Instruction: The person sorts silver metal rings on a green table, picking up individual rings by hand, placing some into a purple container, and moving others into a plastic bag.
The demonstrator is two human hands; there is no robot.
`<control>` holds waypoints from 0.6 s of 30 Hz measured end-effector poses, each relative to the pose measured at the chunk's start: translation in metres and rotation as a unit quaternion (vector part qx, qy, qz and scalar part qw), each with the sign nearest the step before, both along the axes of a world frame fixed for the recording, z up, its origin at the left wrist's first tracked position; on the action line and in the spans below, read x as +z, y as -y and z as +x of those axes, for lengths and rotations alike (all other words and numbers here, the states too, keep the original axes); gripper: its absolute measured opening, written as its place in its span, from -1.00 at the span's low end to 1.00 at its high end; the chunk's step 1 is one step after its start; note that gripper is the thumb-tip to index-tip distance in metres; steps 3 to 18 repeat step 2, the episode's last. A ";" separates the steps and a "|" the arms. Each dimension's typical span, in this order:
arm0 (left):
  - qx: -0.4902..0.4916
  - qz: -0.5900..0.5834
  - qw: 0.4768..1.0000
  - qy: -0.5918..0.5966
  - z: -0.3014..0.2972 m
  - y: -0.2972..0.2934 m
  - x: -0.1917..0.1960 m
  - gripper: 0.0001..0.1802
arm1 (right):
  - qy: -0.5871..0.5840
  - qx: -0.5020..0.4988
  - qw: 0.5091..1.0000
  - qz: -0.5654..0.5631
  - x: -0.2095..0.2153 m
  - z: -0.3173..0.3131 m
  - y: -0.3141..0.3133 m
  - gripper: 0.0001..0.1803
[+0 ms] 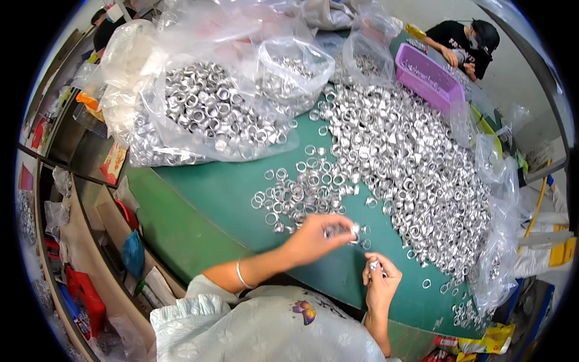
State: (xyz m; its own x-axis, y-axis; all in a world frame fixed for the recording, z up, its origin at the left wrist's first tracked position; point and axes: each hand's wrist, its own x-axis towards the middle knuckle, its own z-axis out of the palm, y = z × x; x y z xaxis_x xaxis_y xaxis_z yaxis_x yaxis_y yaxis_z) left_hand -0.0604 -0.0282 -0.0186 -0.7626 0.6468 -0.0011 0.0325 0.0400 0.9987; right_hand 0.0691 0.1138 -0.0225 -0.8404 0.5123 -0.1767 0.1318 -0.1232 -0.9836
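Note:
My left hand (316,238), with a bangle at the wrist, is closed over the middle of the green table. A shiny silver metal ring (355,229) shows at its fingertips, and more silver shows between thumb and fingers. Lower and to the right, my right hand (382,282) is curled round small silver metal rings (375,266); the fingers hide how many. Just beyond my left hand lies a loose, smaller group of similar rings (307,193). A far larger heap of rings (416,175) spreads over the right side of the table.
Clear plastic bags full of rings (208,108) stand at the back left, with another open bag (295,75) beside them. A purple basket (429,78) sits at the far right, near a co-worker (464,45) in black. Shelves with a red bin (84,298) line the left.

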 end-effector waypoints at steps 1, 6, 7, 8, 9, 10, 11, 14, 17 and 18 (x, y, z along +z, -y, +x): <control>0.012 -0.014 0.999 -0.033 -0.024 0.001 0.001 -0.84 | -0.005 0.006 1.000 0.002 -0.003 0.000 -0.002 -0.83; 0.015 -0.013 0.999 -0.042 -0.028 0.000 0.003 -0.84 | -0.008 0.012 1.000 0.002 -0.008 0.001 -0.003 -0.80; 0.015 -0.013 0.999 -0.042 -0.028 0.000 0.003 -0.84 | -0.008 0.012 1.000 0.002 -0.008 0.001 -0.003 -0.80; 0.015 -0.013 0.999 -0.042 -0.028 0.000 0.003 -0.84 | -0.008 0.012 1.000 0.002 -0.008 0.001 -0.003 -0.80; 0.015 -0.013 0.999 -0.042 -0.028 0.000 0.003 -0.84 | -0.008 0.012 1.000 0.002 -0.008 0.001 -0.003 -0.80; 0.015 -0.013 0.999 -0.042 -0.028 0.000 0.003 -0.84 | -0.008 0.012 1.000 0.002 -0.008 0.001 -0.003 -0.80; 0.015 -0.013 0.999 -0.042 -0.028 0.000 0.003 -0.84 | -0.008 0.012 1.000 0.002 -0.008 0.001 -0.003 -0.80; 0.015 -0.013 0.999 -0.042 -0.028 0.000 0.003 -0.84 | -0.008 0.012 1.000 0.002 -0.008 0.001 -0.003 -0.80; 0.015 -0.013 0.999 -0.042 -0.028 0.000 0.003 -0.84 | -0.008 0.012 1.000 0.002 -0.008 0.001 -0.003 -0.80; 0.015 -0.013 0.999 -0.042 -0.028 0.000 0.003 -0.84 | -0.008 0.012 1.000 0.002 -0.008 0.001 -0.003 -0.80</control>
